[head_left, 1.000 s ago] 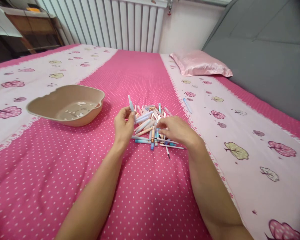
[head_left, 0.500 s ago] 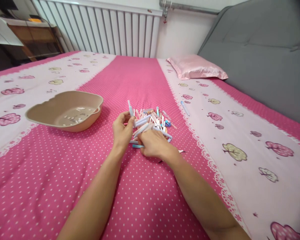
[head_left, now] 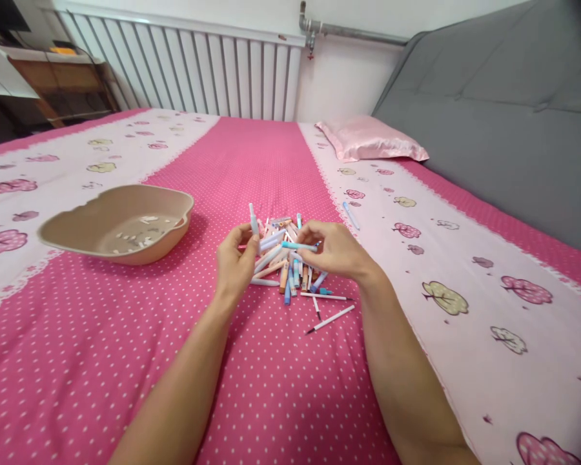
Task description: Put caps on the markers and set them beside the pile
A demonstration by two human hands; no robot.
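My left hand [head_left: 235, 261] is closed on a pale marker pen [head_left: 253, 219], held upright with its narrow end up. Just to the right, my right hand [head_left: 337, 250] pinches a teal pen [head_left: 296, 246] that lies level between thumb and fingers. Below both hands spreads a heap of pens and loose pen parts [head_left: 271, 255] in white, lilac, blue, peach and brown. Thin white sticks with dark tips, among them a dark-tipped stick [head_left: 336, 316], lie at its near right edge. Part of the heap is hidden behind my right hand.
On the left stands a beige basin [head_left: 82, 226] with small white pieces in its bottom. A single blue pen [head_left: 351, 215] lies right of the heap. Farther off are a pink pillow [head_left: 372, 139], a grey headboard [head_left: 479, 116] and a white radiator [head_left: 198, 64]. Everything rests on a pink bedspread [head_left: 266, 168].
My right hand has lifted from the heap's near side, moved up and right, and now holds the teal pen. My left hand keeps its pale pen. The view has shifted slightly.
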